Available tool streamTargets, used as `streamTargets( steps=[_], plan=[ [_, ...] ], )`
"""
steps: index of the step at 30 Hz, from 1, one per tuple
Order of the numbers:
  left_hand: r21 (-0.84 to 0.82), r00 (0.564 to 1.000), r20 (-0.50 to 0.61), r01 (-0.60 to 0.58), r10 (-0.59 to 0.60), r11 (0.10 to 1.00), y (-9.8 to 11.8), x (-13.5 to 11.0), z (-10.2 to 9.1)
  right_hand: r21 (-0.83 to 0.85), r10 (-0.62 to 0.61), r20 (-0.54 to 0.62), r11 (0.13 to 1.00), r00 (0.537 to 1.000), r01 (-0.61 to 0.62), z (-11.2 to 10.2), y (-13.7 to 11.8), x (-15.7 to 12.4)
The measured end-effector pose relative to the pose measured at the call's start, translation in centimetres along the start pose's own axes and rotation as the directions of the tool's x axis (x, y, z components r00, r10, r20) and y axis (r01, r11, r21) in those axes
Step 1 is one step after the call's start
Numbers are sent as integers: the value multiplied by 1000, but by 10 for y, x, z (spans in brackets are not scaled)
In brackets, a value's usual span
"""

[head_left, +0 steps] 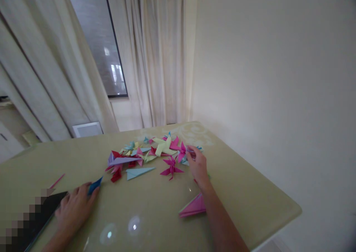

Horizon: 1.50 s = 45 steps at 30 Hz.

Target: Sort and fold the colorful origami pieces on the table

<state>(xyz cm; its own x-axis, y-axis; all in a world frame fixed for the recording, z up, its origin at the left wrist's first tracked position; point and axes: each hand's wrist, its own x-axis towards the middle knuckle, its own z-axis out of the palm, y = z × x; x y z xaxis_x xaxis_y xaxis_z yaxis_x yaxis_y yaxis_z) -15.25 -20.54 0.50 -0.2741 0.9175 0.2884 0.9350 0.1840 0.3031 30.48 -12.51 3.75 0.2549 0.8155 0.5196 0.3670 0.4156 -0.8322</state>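
My left hand (76,204) rests low over the table at the left, its thumb and fingers closed about a blue folded paper piece (95,185) whose pointed tip sticks out ahead. At the right edge of a pile of origami, my right hand (198,165) has curled fingers at a bright pink origami piece (182,152); the exact contact is partly hidden. A magenta many-pointed origami (171,167) lies just left of that hand. Nearby are a pale green pinwheel (163,146), a light blue paper plane (139,172) and a lilac paper plane (124,160).
A pink folded paper plane (193,206) lies partly behind my right forearm. Left of my left hand is a dark flat object (41,215), with a thin pink stick (57,181) beyond it. The table (155,215) meets a wall (264,78) at the right; curtains (155,59) hang behind.
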Motion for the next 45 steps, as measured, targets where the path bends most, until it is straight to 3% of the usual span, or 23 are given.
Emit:
streamTargets(
  steps=[2, 4, 7, 9, 13, 16, 19, 24, 28, 31, 33, 35, 40, 42, 45],
  plan=[
    [-28, 999, -36, 5, -6, 1000, 0, -2, 2, 28, 22, -32, 999, 999, -21, -3, -1, 0],
    [-132, 999, 9, -49, 51, 990, 9, -5, 3, 59, 41, -84, 998, 996, -36, -8, -4, 0],
    [-319, 991, 96, -55, 90, 946, 41, -14, 2, 73, 36, -218, 997, 975, -20, -18, -8, 6],
    [-457, 981, 120, -80, 151, 886, 72, -21, 2, 7, 10, -247, 1000, 969, -9, -26, -6, 16],
    [-665, 938, 140, -149, 318, 732, 146, -23, 15, -171, -13, -46, 985, 999, 5, -37, 8, 54],
    [-705, 918, 49, -247, 393, 665, 197, -8, 35, -229, 2, 104, 973, 995, 22, -38, 27, 82],
    [-690, 895, -3, -325, 446, 647, 241, 11, 62, -276, 56, 245, 961, 968, 14, -38, 50, 95],
    [-668, 875, 38, -338, 483, 663, 290, 31, 101, -263, 75, 415, 964, 907, 41, -31, 73, 92],
    [-677, 827, 78, -366, 557, 638, 305, 36, 114, -174, 18, 562, 980, 827, 97, -26, 70, 82],
    [-699, 777, 66, -412, 626, 585, 305, 36, 114, -114, -25, 638, 985, 770, 126, -30, 60, 73],
    [-709, 754, 50, -435, 655, 555, 303, 36, 111, -83, -52, 654, 987, 755, 139, -36, 53, 66],
    [-710, 748, 38, -447, 663, 545, 298, 35, 104, -68, -69, 628, 987, 775, 143, -46, 48, 58],
    [-642, 780, -100, -524, 617, 559, 276, 7, 70, -154, -36, 378, 983, 925, 101, -86, 44, 23],
    [-604, 736, -145, -596, 662, 530, 267, -19, 56, -237, -18, 311, 967, 950, 95, -104, 42, 1],
    [-619, 591, -9, -636, 806, 460, 267, -66, 46, -293, 13, 386, 950, 922, 110, -121, 37, -30]
  ],
)
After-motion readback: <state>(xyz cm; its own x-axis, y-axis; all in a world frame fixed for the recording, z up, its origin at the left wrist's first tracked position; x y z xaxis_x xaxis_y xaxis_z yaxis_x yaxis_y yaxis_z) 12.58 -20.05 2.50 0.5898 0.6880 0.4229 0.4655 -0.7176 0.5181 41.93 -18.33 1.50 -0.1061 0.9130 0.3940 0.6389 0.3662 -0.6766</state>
